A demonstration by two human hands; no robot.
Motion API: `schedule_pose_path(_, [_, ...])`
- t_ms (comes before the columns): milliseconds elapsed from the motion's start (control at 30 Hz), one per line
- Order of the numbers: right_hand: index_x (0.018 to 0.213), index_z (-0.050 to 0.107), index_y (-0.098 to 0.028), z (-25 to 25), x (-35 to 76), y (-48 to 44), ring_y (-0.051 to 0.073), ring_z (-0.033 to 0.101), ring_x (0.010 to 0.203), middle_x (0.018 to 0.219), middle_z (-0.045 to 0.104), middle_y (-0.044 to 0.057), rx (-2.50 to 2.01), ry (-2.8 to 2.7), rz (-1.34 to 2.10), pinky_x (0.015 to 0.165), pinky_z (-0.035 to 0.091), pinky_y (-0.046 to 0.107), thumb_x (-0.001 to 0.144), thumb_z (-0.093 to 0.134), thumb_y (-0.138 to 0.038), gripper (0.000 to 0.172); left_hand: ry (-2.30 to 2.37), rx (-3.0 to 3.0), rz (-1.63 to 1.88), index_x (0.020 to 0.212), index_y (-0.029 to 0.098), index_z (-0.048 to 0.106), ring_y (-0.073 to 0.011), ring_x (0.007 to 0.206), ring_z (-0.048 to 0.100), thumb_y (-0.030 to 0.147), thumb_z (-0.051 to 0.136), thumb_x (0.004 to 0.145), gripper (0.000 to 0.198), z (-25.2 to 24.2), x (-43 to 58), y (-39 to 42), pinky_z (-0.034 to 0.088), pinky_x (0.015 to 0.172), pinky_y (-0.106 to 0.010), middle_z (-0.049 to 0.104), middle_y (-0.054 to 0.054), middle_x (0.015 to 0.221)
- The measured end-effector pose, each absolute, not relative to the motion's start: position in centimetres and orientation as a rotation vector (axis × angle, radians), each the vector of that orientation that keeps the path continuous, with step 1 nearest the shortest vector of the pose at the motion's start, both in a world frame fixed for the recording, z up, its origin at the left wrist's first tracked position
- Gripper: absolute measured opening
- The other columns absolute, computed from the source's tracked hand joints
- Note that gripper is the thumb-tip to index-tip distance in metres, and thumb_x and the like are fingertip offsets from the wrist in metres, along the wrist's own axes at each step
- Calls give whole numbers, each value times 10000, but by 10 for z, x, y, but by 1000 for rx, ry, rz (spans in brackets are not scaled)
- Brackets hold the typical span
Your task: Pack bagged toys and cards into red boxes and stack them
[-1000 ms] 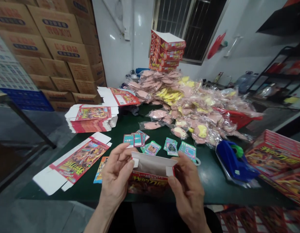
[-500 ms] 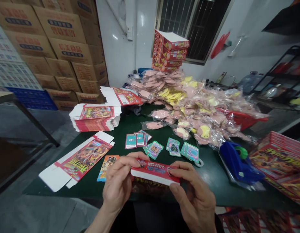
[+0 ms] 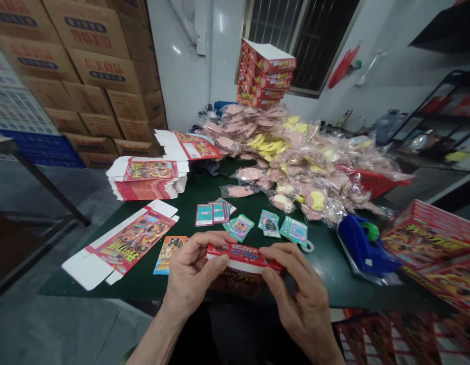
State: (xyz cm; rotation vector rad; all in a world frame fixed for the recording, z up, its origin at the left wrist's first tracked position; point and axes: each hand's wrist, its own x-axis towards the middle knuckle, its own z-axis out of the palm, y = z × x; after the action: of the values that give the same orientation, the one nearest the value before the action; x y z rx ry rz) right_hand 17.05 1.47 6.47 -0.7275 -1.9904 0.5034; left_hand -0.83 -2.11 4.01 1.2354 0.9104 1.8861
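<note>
Between my hands is a small red printed cardboard box (image 3: 240, 252), its narrow end with a white-edged flap facing up. My left hand (image 3: 196, 268) grips its left end, thumb pressing the flap's front edge. My right hand (image 3: 295, 289) pinches the right end between thumb and fingers. Below the flap, the box's printed front is dark and partly hidden. Just beyond lie teal-edged cards (image 3: 240, 226) in small groups, and an orange and blue card packet (image 3: 170, 252) is beside my left hand. A flat unfolded box (image 3: 138, 241) rests farther left.
A stack of flattened boxes (image 3: 149, 185) stands back left. Bagged pink and yellow toys (image 3: 288, 162) pile across the table's rear. A blue tape dispenser (image 3: 366, 248) sits right, near stacked red boxes (image 3: 428, 238). Brown cartons (image 3: 98, 71) line the left wall.
The upper flap has been pushed down toward the box's front edge, and my left thumb has moved onto it. My right hand has shifted slightly left. The view has tilted a little.
</note>
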Motion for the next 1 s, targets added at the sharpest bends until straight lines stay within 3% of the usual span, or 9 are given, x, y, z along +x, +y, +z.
schedule_pose_path(233, [964,645,-190,81,169,10,85,569,693,835,574,18,-760,-1983,490,558,458,183,852,542,-150,157,853,1108,1852,828,226,679,-132,849,633,158,675,765,93,43,-7,-21,523,707,-210,662,-13,975])
schedule_pose_path(500, [956,644,-159,74,165,5,84,572,703,833,573,21,-765,-1916,364,603,479,190,838,538,-97,171,922,1298,1746,764,197,674,-103,703,570,171,661,780,33,59,-16,-14,454,600,-194,632,-10,784])
schedule_pose_path(1000, [1083,612,-116,70,170,-3,109,585,861,973,565,87,-721,-2052,179,708,499,195,856,475,-54,272,809,1496,1737,873,191,685,-201,820,595,211,572,840,120,48,-23,-17,496,661,-322,613,-77,903])
